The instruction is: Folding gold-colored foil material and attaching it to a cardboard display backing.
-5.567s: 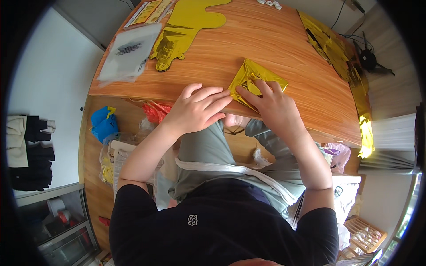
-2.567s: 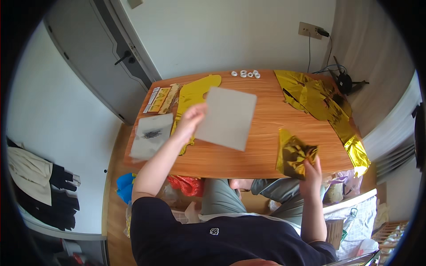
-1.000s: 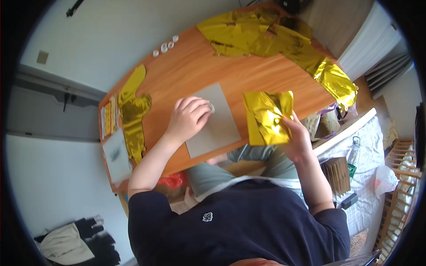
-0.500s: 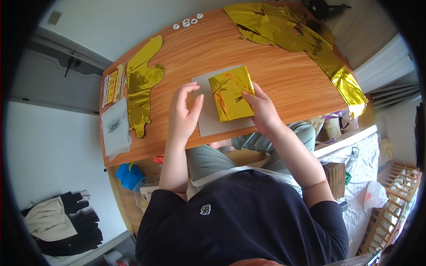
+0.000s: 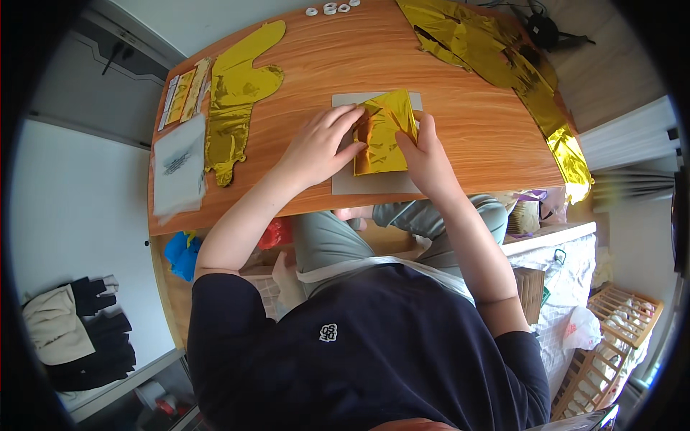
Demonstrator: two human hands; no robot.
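Observation:
A gold foil balloon (image 5: 388,140), folded into a flat rectangle, is held over a grey board (image 5: 374,188) near the table's front edge. My right hand (image 5: 431,158) grips its right edge, thumb on top and fingers at the side. At the left edge my left hand (image 5: 316,147) has its fingers over the upper part and its thumb lower down, pinching the foil. Its surface is creased, with a darker, orange-tinted fold along the left. What lies beneath the folded foil is hidden.
On the table's left lie a flat gold foil balloon (image 5: 241,90), a clear plastic bag stack (image 5: 180,169) and printed cards (image 5: 185,93). Small white rolls (image 5: 330,8) stand at the far edge. A long gold foil sheet (image 5: 496,65) drapes along the right, beside a black device (image 5: 543,30).
My left hand has come in from beside the folded foil and now grips its left edge. The head view has shifted, and the foil is turned slightly more upright.

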